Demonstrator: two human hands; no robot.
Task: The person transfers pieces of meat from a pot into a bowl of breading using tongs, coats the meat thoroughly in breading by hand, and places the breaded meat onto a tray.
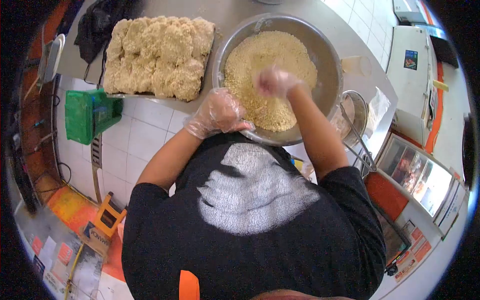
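Note:
A wide metal bowl (330, 75) holds a heap of pale yellow crumbs (250, 57). My left hand (220, 111), in a clear plastic glove, is curled at the bowl's near left rim and grips it. My right hand (277, 82), also gloved, is over the middle of the crumbs. Motion smears its fingers, so what they hold, if anything, is unclear. Left of the bowl, a tray (204, 80) carries several rows of crumb-coated pieces (157, 55) packed close together.
Right of the bowl are a translucent cup (356, 65) and a round sieve (356, 117) with metal handles. A black plastic bag (102, 27) lies at the metal table's (307, 11) far left. Below it stands a green crate (82, 117). A white freezer (410, 75) stands to the right.

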